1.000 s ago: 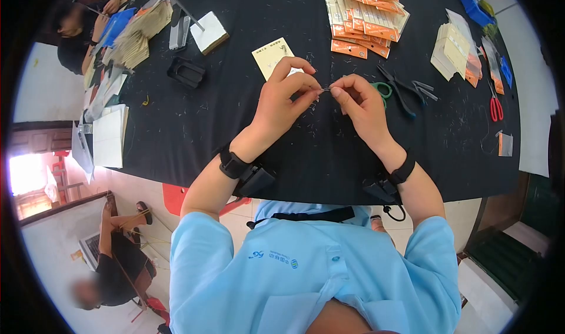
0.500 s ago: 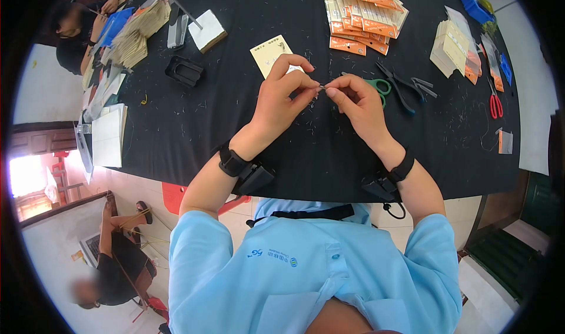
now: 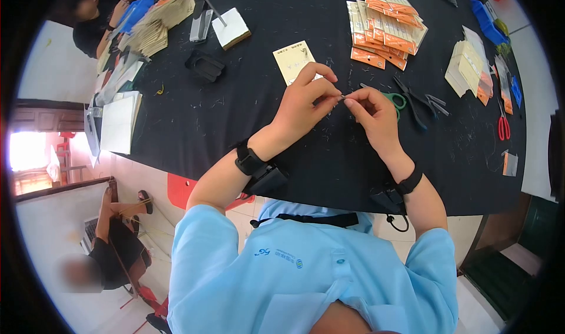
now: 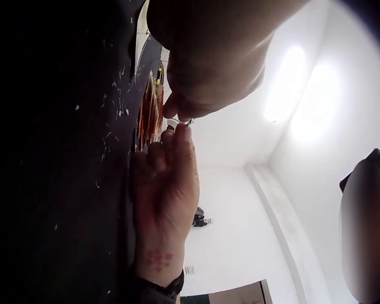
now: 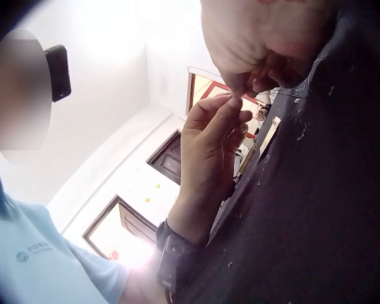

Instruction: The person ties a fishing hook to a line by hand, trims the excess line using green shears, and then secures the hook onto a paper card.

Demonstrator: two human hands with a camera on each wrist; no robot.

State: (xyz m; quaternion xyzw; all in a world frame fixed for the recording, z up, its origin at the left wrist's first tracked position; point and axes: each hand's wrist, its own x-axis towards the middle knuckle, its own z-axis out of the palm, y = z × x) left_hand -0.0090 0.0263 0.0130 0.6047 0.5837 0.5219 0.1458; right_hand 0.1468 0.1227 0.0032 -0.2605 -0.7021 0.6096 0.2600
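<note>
In the head view my left hand (image 3: pixel 300 110) and right hand (image 3: pixel 378 121) meet fingertip to fingertip above the black-covered table. Between them they pinch a small thin piece (image 3: pixel 343 97), too small in the frames to tell its kind. A bit of it shows dark at the fingertips in the left wrist view, where my right hand (image 4: pixel 168 196) reaches up from below. The right wrist view has my left hand (image 5: pixel 210 142) with thumb and forefinger pressed together. A cream printed card (image 3: pixel 289 60) lies just beyond my left hand, partly covered by it.
Right of my hands lie green-handled scissors (image 3: pixel 399 102) and dark pliers (image 3: pixel 415 103). Orange-and-cream packets (image 3: pixel 385 31) are piled beyond. Further right are cards (image 3: pixel 465 72) and red-handled scissors (image 3: pixel 503 127). A black tray (image 3: pixel 204 66) and white block (image 3: pixel 232 29) sit left. Clippings litter the cloth.
The head view has shifted, so the table's things appear further right. Both hands stay together, still pinching the small thin piece at their fingertips.
</note>
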